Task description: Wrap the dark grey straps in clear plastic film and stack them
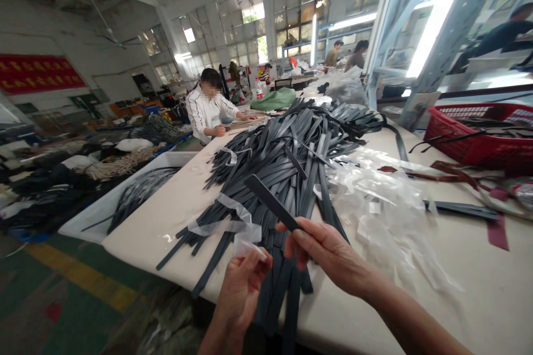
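Your right hand point(318, 247) has its fingers clamped on a dark grey strip point(270, 199), flat, narrow and straight, with a blunt end. It sits above the pile of similar strips point(266, 161) on the surface point(162, 213). Its long axis runs slantwise, the free end pointing forward and to your left. Your left hand point(245, 283) has its fingers pinched together on a translucent plastic film point(250, 244).
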`<state>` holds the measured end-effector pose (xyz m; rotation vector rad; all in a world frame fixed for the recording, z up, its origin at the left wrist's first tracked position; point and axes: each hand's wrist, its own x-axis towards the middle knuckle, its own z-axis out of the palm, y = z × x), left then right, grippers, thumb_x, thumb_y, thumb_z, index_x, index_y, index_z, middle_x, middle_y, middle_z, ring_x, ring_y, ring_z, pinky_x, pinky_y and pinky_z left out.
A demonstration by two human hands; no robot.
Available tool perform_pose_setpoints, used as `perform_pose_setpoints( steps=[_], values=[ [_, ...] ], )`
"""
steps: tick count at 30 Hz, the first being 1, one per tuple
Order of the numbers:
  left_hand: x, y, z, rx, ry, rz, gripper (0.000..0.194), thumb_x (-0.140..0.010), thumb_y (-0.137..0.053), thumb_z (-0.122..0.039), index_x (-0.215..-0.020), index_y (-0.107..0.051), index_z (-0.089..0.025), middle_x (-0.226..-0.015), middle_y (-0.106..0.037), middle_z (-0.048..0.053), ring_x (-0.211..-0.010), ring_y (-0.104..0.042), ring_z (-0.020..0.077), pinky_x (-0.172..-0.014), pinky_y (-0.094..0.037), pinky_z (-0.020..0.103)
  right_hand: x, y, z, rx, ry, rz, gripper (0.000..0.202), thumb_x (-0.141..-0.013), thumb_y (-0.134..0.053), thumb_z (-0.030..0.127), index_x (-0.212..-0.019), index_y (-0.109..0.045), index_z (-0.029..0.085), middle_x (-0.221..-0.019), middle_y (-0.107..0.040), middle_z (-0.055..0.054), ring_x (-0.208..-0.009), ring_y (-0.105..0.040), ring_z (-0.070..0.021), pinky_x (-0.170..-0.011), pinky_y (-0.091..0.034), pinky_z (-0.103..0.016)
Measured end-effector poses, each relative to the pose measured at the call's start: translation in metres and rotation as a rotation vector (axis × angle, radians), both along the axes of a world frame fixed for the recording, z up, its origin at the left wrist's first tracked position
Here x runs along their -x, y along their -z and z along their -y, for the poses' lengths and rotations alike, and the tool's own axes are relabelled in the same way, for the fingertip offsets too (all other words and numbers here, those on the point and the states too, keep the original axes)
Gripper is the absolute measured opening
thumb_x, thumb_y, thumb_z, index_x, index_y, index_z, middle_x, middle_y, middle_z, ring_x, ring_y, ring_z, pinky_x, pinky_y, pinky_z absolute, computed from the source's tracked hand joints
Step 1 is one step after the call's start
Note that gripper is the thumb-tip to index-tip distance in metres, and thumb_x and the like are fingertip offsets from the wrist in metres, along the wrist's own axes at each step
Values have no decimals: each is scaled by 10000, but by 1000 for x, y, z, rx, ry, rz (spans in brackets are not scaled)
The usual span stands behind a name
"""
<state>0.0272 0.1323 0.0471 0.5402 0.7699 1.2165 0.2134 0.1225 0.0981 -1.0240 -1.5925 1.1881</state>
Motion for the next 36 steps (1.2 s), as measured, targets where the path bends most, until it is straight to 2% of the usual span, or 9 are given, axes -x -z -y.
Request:
perform_pose_setpoints(
  steps=[2,4,8,11,18,23,29,34,36],
  values=[
    [4,-3,-1,64,-117,78,325,-473,-950,-294,-651,-722,-147,-687,-698,13,-651,-643,120,-670,-562,229,-6,4,12,16,-21,142,448,-1002,-337,470,-817,-621,177,-676,-616,-2,-526,-567,-112,-510,-435,-215],
    [8,-5,-3,116,-223,135,375,-415,-967,-280,-670,-725,-147,-694,-712,24,-662,-665,138,-677,-584,251,-10,11,23,-47,7,324,513,-1006,-320,486,-673,-559,178,-603,-557,0,-516,-537,-114,-514,-395,-225],
    [13,-6,-6,158,-299,199,378,-421,-966,-238,-674,-711,-123,-699,-726,54,-681,-685,171,-675,-605,285,-13,28,36,-211,67,534,496,-1011,-315,464,-642,-493,184,-587,-485,4,-542,-496,-121,-535,-334,-245],
    [15,-7,-7,149,-311,232,349,-469,-952,-221,-688,-701,-118,-708,-732,56,-667,-683,174,-665,-611,303,-13,39,39,-234,52,578,481,-1018,-303,450,-658,-480,185,-607,-481,4,-556,-497,-119,-545,-321,-247],
    [12,-6,-5,137,-311,247,296,-547,-918,-166,-756,-714,-114,-762,-750,74,-700,-695,177,-655,-605,290,-10,45,40,-199,41,640,467,-1013,-289,462,-650,-414,195,-618,-461,11,-549,-471,-119,-551,-290,-259],
    [12,-3,-2,103,-313,213,336,-533,-931,-216,-774,-712,-135,-779,-746,52,-728,-691,168,-680,-599,286,-12,45,42,-181,34,626,474,-1015,-273,460,-676,-468,191,-644,-503,-3,-590,-514,-132,-578,-314,-256],
    [7,-6,4,83,-281,206,335,-499,-945,-260,-718,-711,-161,-747,-745,40,-703,-691,158,-672,-587,266,-9,48,40,-206,48,673,443,-1007,-305,439,-643,-384,198,-603,-432,23,-526,-432,-111,-544,-259,-257],
    [-14,10,24,71,-175,96,333,-555,-922,-312,-768,-731,-141,-771,-747,60,-712,-689,160,-674,-570,248,6,39,32,-266,25,694,432,-1003,-351,394,-624,-390,191,-597,-447,28,-512,-401,-97,-534,-239,-257],
    [-13,19,29,86,-131,38,370,-532,-928,-345,-766,-738,-130,-765,-751,72,-708,-695,173,-669,-573,253,7,32,29,-308,-1,698,395,-991,-403,353,-634,-427,185,-615,-494,27,-524,-420,-91,-536,-247,-247]
  ],
)
